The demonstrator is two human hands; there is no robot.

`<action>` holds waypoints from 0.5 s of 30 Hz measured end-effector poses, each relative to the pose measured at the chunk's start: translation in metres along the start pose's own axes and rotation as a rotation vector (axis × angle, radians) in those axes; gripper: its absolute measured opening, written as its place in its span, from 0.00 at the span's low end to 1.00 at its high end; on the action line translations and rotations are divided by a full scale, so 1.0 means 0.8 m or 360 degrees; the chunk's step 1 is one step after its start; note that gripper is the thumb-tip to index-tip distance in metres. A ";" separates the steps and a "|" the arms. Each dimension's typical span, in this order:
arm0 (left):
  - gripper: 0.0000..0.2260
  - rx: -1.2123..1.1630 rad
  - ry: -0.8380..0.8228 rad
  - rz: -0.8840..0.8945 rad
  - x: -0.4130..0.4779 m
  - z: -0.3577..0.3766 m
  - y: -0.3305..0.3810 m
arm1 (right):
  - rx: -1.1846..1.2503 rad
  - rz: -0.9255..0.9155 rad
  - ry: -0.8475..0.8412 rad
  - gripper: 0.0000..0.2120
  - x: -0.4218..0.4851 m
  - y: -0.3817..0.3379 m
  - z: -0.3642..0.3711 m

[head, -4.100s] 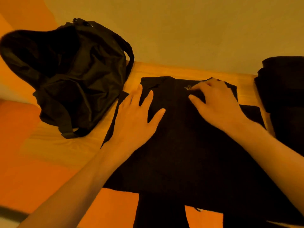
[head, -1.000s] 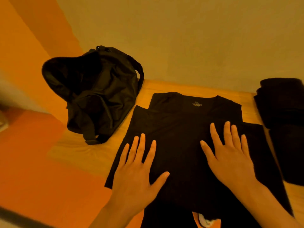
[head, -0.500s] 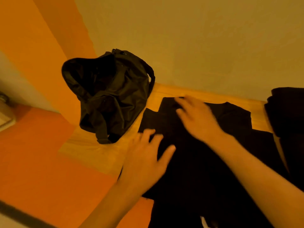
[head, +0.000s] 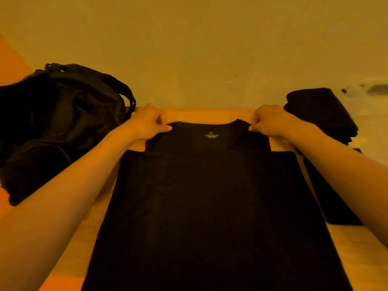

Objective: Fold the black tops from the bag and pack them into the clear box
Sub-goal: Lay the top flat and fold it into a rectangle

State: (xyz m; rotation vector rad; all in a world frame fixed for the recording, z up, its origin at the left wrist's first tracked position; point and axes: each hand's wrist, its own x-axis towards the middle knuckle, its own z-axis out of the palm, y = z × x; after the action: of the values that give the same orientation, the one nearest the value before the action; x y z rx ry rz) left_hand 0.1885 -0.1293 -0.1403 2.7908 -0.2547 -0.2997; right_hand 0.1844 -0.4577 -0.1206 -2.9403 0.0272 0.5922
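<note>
Black top is half folded, left hand and right hand pinching its shoulders; folded pile beside right hand.

Both arms reach forward (nearly straight); left hand and right hand each pinch a shoulder of the black fabric top.

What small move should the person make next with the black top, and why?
Probably lift the collar end and draw it toward the person, folding the black top in half. The left hand and the right hand each pinch a shoulder at its far edge, and it lies flat on the table.
</note>
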 end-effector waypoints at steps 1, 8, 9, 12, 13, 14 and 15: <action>0.09 -0.0106 -0.0036 0.0003 0.000 -0.003 -0.003 | 0.0042 -0.0006 -0.0008 0.12 -0.001 0.002 -0.001; 0.09 -0.0815 0.0018 -0.0064 0.000 -0.015 -0.020 | 0.0349 0.0046 0.0001 0.08 -0.006 0.001 -0.020; 0.07 -0.0829 0.0003 -0.0077 0.002 -0.015 -0.022 | 0.0397 0.0048 0.0011 0.07 -0.006 0.003 -0.021; 0.04 -0.0788 -0.0020 -0.0097 0.007 -0.016 -0.021 | 0.0465 0.0040 -0.0014 0.09 -0.003 0.004 -0.022; 0.04 -0.0792 -0.0026 -0.0098 0.008 -0.015 -0.020 | 0.0472 0.0035 -0.0034 0.09 -0.002 0.003 -0.021; 0.03 -0.0800 -0.0035 -0.0091 0.009 -0.015 -0.019 | 0.0477 0.0025 -0.0048 0.09 -0.001 0.001 -0.022; 0.03 -0.0805 -0.0051 -0.0085 0.009 -0.016 -0.018 | 0.0485 0.0016 -0.0062 0.09 0.000 0.000 -0.022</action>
State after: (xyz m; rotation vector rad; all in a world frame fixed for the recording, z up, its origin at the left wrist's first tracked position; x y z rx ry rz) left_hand 0.2005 -0.1140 -0.1348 2.2966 -0.0929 -0.3639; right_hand 0.1914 -0.4605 -0.1048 -2.6349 0.1173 0.5887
